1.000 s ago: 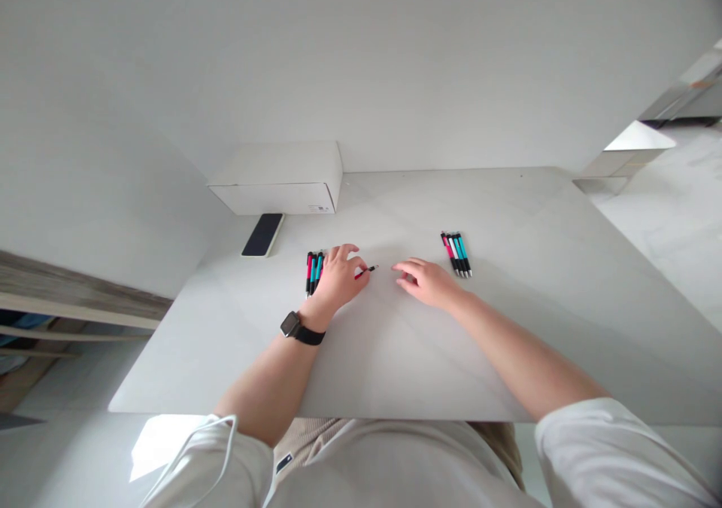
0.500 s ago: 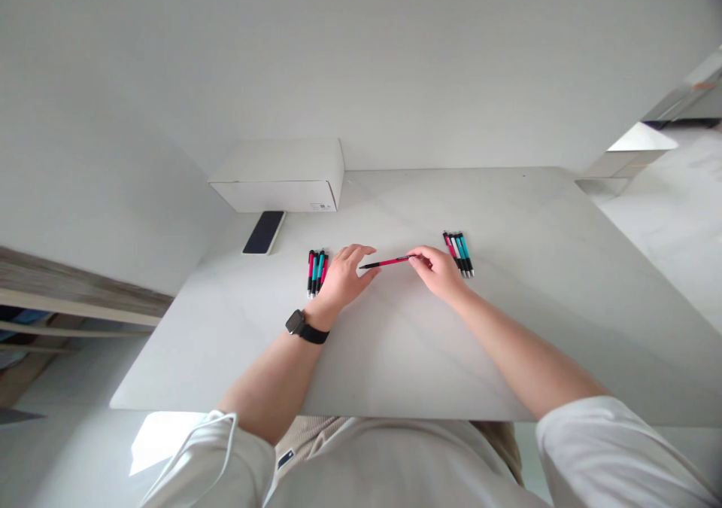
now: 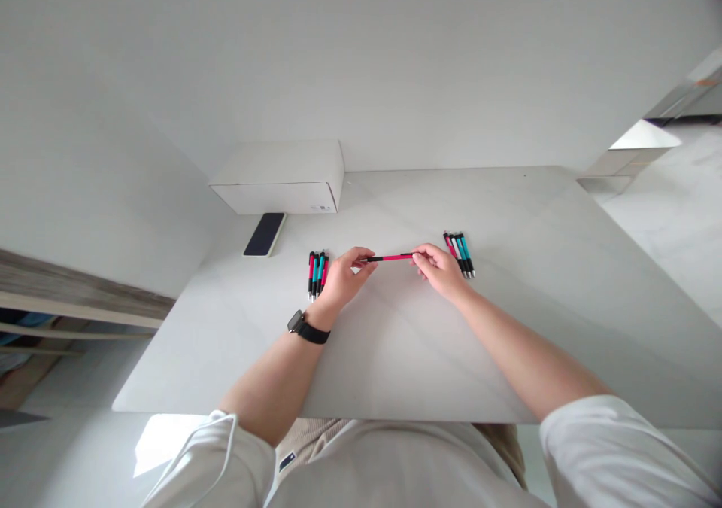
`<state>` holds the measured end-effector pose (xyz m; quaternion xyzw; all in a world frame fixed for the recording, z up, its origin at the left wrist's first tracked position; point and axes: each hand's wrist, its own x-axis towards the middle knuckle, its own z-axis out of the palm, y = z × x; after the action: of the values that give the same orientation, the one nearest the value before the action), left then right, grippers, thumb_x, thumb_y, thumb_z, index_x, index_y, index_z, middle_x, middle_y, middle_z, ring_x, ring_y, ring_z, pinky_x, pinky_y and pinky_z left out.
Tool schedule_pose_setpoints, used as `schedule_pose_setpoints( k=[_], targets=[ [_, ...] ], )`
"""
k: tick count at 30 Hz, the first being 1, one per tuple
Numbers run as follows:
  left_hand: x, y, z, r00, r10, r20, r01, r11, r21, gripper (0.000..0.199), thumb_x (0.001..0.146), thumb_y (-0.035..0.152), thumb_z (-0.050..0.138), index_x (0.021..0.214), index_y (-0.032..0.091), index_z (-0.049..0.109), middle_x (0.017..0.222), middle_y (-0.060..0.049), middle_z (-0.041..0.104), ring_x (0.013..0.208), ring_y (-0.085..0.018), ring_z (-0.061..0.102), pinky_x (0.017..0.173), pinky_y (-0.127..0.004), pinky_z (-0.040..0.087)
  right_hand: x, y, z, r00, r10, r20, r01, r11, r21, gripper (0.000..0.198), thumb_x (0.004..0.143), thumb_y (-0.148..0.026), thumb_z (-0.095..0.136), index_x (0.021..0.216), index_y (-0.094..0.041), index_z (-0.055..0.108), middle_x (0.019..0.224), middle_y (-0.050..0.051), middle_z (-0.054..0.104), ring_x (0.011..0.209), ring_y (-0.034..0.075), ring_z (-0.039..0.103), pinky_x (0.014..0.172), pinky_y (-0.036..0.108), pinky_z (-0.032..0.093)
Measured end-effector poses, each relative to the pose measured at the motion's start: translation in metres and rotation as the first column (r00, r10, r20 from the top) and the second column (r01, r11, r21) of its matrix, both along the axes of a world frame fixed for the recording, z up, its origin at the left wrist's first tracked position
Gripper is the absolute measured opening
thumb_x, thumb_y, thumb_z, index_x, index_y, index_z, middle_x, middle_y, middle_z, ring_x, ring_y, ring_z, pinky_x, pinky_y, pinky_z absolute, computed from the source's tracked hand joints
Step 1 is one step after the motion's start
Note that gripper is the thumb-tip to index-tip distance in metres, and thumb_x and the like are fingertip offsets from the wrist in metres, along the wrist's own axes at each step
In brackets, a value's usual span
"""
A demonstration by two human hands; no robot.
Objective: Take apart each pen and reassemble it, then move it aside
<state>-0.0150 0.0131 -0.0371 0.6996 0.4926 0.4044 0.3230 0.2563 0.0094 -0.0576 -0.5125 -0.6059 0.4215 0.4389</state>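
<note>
A pink pen (image 3: 393,257) with black ends is held level between my two hands, above the middle of the table. The thumb and fingers of my left hand (image 3: 346,275) pinch its black tip end. At the other end, my right hand (image 3: 441,269) grips the pen by its clip and button end, which the fingers partly hide. Just left of my left hand lies a row of pink and teal pens (image 3: 316,273), part of it covered by that hand. Beyond my right hand is a second row of pink, white and teal pens (image 3: 459,254).
A white box (image 3: 276,196) stands at the back left of the pale table (image 3: 406,357), against the wall. In front of it lies a phone (image 3: 265,235) with a dark screen. A black watch (image 3: 308,329) is on my left wrist.
My left thumb and fingers have closed on the pen's tip end, where they were apart before. The pen has turned from slanted to nearly level. My right hand still holds its end.
</note>
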Motion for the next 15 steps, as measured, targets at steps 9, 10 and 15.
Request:
schedule_pose_setpoints(
  k=[9, 10, 15],
  targets=[
    [0.0005, 0.0024, -0.0017, 0.998, -0.017, 0.064, 0.019, 0.999, -0.027, 0.02, 0.094, 0.04, 0.07, 0.103, 0.022, 0.072, 0.1, -0.005, 0.075, 0.092, -0.019, 0.072, 0.088, -0.033, 0.058, -0.0008, -0.005, 0.0061, 0.999, 0.024, 0.023, -0.024, 1.0, -0.002, 0.039, 0.095, -0.061, 0.062, 0.11, -0.026, 0.071, 0.094, 0.006, 0.078, 0.067, 0.017, 0.065, 0.061, 0.03, 0.057],
    [0.0009, 0.0022, -0.0015, 0.997, -0.02, 0.074, 0.022, 0.999, -0.031, 0.02, 0.094, 0.04, 0.07, 0.103, 0.022, 0.072, 0.1, -0.005, 0.075, 0.092, -0.019, 0.072, 0.089, -0.033, 0.058, -0.0006, -0.0048, 0.006, 1.0, 0.022, 0.019, -0.022, 1.0, -0.006, 0.039, 0.095, -0.061, 0.063, 0.11, -0.026, 0.071, 0.094, 0.006, 0.078, 0.067, 0.017, 0.065, 0.06, 0.03, 0.056],
    [0.0024, 0.0016, -0.0019, 0.993, -0.022, 0.113, 0.03, 0.997, -0.067, 0.023, 0.094, 0.043, 0.07, 0.104, 0.022, 0.073, 0.099, -0.006, 0.076, 0.092, -0.02, 0.072, 0.085, -0.032, 0.057, 0.0001, -0.0038, 0.0055, 0.999, 0.032, 0.006, -0.032, 0.999, -0.018, 0.042, 0.095, -0.065, 0.061, 0.107, -0.026, 0.071, 0.094, 0.006, 0.078, 0.066, 0.017, 0.065, 0.059, 0.03, 0.055]
  ],
)
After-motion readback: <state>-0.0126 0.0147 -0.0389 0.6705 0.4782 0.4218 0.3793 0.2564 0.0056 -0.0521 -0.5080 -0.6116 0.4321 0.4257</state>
